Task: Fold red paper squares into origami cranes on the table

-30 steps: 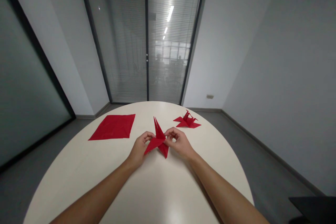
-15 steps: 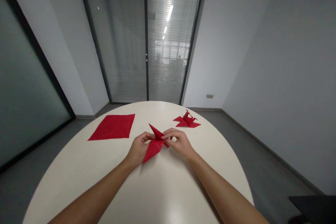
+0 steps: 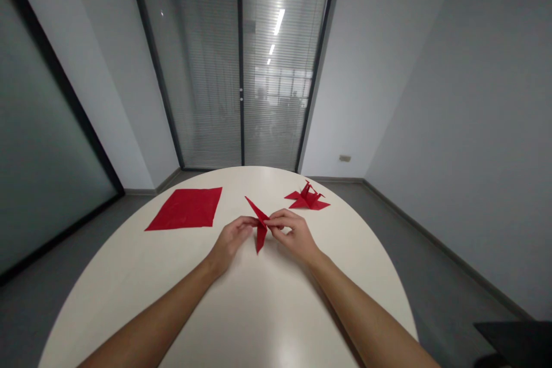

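A piece of folded red origami paper (image 3: 261,234) is held just above the table, one narrow point angled up to the far left and another hanging toward me. My right hand (image 3: 296,233) pinches its right side between thumb and fingers. From the left, my left hand (image 3: 230,243) has its fingertips at the paper's middle, closed against it; its thumb is slightly blurred, and part of its grip is hidden.
On the round white table (image 3: 241,322), a flat red paper sheet (image 3: 185,209) lies at the back left. Folded red paper cranes (image 3: 307,200) sit close together at the back right. A dark object (image 3: 517,339) shows at the lower right.
The folded paper has turned, so its broad lower flap now appears narrow and points nearly straight toward me. My left thumb has shifted away from that flap; my right hand stays nearly in place.
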Demonstrator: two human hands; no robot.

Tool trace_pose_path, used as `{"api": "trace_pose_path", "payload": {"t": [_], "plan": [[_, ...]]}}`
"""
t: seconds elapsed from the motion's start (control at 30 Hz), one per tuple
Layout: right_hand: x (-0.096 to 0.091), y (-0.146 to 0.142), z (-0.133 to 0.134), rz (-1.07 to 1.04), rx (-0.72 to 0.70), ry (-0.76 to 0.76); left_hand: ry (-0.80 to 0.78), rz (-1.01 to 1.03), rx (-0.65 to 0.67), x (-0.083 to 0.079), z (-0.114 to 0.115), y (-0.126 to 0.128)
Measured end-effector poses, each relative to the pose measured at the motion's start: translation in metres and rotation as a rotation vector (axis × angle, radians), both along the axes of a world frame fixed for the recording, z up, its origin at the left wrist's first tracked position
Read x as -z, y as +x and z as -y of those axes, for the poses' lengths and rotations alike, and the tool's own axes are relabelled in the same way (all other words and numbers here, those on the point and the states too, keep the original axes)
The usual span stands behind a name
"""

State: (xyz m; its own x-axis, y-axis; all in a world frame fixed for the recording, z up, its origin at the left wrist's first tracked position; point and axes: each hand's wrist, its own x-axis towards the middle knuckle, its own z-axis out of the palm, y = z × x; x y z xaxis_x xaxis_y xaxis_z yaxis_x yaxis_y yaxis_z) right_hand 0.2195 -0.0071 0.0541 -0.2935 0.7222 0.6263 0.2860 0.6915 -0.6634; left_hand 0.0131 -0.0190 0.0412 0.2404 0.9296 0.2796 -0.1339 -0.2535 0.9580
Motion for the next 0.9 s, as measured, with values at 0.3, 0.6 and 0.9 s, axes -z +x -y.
{"api": "trace_pose_path", "payload": {"t": [0.3,0.6,0.9], "plan": [[0.005,-0.012,0.003,-0.090,-0.033,-0.225,0.076,-0.135,-0.142,-0.008,0.010,0.018],[0.004,-0.018,-0.001,-0.311,-0.161,-0.496,0.080,-0.084,-0.168,-0.009,0.006,0.014],[0.009,-0.016,-0.008,-0.435,-0.212,-0.625,0.045,-0.043,-0.097,-0.005,0.008,0.018]]}}
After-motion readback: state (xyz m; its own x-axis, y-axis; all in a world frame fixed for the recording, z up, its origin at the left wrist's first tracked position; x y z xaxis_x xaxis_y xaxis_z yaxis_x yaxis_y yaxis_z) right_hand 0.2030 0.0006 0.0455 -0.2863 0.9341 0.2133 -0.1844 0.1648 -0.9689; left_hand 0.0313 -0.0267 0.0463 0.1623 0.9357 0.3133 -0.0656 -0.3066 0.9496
